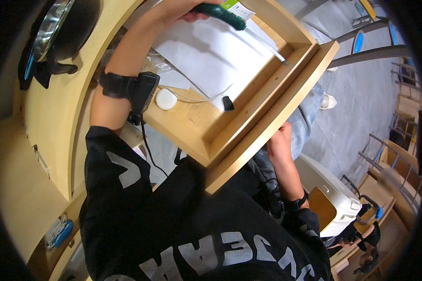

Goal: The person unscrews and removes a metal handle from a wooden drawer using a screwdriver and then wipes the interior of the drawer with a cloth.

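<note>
At the top of the view my left hand [192,10] is closed around the dark green handle of a screwdriver [225,18]. Its metal shaft slants down to the right, and its tip is by the inner front board of a wooden drawer [267,96]. My right hand [279,140] is against the outer side of the drawer front [309,77], which hides its fingers. Inside the drawer lie white sheets [206,61], a round white piece [166,99] with a thin cord near it, a small black piece [227,103] and a green-and-white package [239,8].
A curved wooden panel [63,122] stands on my left, with a dark pan-like object [79,28] at its top. A white case [337,201] is at my lower right. Metal-framed wooden furniture [394,164] and another person's arm [365,232] appear farther right.
</note>
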`<action>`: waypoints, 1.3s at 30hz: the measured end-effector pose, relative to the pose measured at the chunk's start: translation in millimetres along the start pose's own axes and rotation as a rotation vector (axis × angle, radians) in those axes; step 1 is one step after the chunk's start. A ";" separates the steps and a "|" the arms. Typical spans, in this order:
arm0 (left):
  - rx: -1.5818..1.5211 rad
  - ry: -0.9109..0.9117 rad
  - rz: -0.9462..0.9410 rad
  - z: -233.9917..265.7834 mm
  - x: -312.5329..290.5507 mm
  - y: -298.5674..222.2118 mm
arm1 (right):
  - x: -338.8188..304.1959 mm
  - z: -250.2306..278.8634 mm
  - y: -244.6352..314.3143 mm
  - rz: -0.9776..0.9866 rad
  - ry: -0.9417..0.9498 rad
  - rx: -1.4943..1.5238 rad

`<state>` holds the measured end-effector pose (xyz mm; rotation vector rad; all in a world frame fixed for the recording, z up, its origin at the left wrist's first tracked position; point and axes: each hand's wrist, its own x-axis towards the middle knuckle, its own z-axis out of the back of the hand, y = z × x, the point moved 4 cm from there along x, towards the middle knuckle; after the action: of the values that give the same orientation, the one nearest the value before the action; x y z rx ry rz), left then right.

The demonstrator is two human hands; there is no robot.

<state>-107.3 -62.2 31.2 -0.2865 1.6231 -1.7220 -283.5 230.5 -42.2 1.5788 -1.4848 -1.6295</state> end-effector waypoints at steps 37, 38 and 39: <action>-0.269 -0.120 0.348 -18.1 7.6 24.1 | 0.5 -3.0 2.0 0.018 0.008 -0.006; -0.259 -0.123 0.342 -18.0 7.1 23.2 | 0.8 -1.4 0.0 0.012 0.008 -0.006; -0.250 -0.128 0.337 -17.6 6.5 23.0 | 1.0 -0.6 -1.4 0.004 0.011 -0.006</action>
<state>-114.6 -51.1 4.6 -0.2216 1.6832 -1.2282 -282.7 229.9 -43.7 1.5775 -1.4758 -1.6192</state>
